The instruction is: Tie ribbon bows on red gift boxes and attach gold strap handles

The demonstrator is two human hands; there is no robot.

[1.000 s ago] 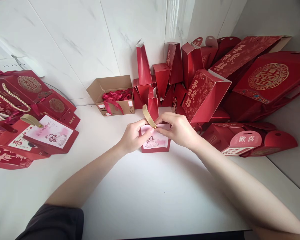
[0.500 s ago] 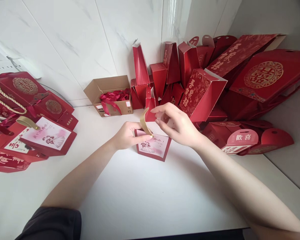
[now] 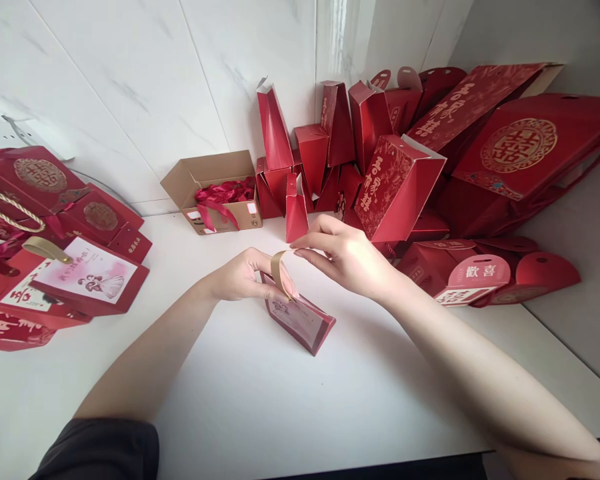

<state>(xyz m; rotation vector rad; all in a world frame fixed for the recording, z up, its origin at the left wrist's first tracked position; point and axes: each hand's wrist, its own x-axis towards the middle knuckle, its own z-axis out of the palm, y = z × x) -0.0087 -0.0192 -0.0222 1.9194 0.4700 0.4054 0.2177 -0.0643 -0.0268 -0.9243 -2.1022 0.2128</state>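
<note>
A small red gift box (image 3: 305,323) with a pale printed card front, showing a drawn couple, is tilted over the white tabletop. My left hand (image 3: 241,275) grips its upper edge, thumb in front and the other fingers partly hidden behind. A curved gold strap handle (image 3: 277,275) rises from the box's top, its lower end fixed near my left thumb. My right hand (image 3: 347,257) is closed in a pinch at the strap's upper end. Whether anything small sits between those fingertips too is hidden.
An open cardboard box (image 3: 220,220) of red ribbon stands against the tiled wall. Several red boxes (image 3: 397,187) crowd the back and right side. At left, a finished-looking box with a gold handle (image 3: 97,270) rests among other red boxes.
The box has tipped and turned, its card front now seen at a slant. My right hand has moved down onto the strap's upper end, where a gap showed before.
</note>
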